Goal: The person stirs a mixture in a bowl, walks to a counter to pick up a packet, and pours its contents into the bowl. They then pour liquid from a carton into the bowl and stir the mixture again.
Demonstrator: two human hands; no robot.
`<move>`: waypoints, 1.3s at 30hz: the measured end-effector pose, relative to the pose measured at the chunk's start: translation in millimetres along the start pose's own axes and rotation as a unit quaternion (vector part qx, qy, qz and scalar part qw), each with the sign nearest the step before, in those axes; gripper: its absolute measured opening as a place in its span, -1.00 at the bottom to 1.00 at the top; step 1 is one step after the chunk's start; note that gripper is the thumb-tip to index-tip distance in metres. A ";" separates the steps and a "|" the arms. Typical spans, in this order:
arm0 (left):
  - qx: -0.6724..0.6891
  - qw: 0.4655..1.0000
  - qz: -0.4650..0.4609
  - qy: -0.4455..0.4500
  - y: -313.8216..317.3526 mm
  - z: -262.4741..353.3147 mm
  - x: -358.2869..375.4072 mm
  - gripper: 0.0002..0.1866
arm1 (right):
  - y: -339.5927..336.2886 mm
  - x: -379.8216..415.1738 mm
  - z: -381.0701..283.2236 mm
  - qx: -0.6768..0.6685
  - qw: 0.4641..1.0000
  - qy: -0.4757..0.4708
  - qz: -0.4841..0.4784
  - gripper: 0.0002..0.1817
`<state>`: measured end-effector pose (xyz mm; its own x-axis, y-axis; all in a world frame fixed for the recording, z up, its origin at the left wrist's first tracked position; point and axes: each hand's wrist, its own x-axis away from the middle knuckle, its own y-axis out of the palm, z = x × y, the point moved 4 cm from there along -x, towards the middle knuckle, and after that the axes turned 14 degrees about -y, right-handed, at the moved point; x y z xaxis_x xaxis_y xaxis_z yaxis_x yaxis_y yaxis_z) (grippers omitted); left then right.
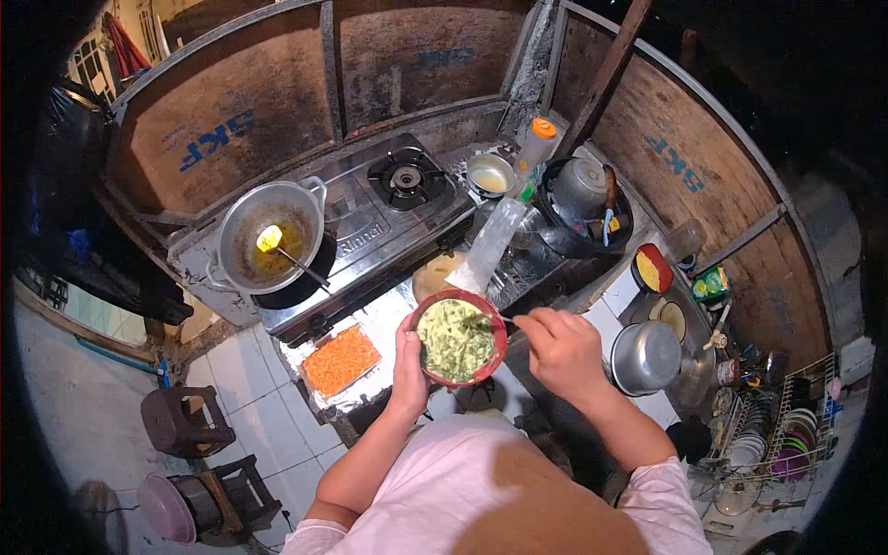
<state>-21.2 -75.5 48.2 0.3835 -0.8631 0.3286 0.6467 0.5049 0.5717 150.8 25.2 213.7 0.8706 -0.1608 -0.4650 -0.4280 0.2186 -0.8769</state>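
Note:
My left hand [411, 365] is wrapped around the left side of a red bowl [502, 350], held up in front of my body. Inside is a thick pale-yellow batter [453, 335] with green bits through it. My right hand [562, 356] is closed on the handle of a spoon [506, 320] at the bowl's right edge; the spoon's far end is hidden in the batter. Left of the bowl, on the foil-covered counter, lies a tray of orange shreds [342, 361], perhaps grated carrot.
A wok [242, 220] with yellow oil and a ladle [270, 239] sits on the left burner of the stove [356, 208]. Behind the bowl are a plastic bag [490, 245] and a small pan [490, 173]. A metal pot [646, 359] stands right; stools [188, 421] are lower left.

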 end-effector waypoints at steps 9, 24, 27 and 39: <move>-0.073 0.997 0.034 0.010 1.0 -5.5 -1.5 -0.40 | 19.9 -24.8 -8.2 0.101 0.978 -0.099 -0.155 -0.87; -0.032 0.999 -0.022 -0.007 8.3 0.4 -0.4 -0.41 | 25.3 -58.6 30.2 -0.119 0.950 -0.019 -0.289 -0.82; -0.023 0.999 -0.025 -0.020 7.3 -1.1 -0.9 -0.40 | 27.2 -57.6 27.1 -0.117 0.961 -0.019 -0.250 -0.84; 0.020 0.997 -0.022 -0.075 6.0 2.2 1.4 -0.37 | -19.8 -44.7 -7.5 0.017 0.982 -0.118 -0.149 -0.84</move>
<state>-18.2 -73.8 53.8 0.2501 -0.8774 0.4095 0.6329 0.4682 0.6166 118.6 20.8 250.9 0.9897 0.0045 -0.1430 -0.1403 0.2277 -0.9636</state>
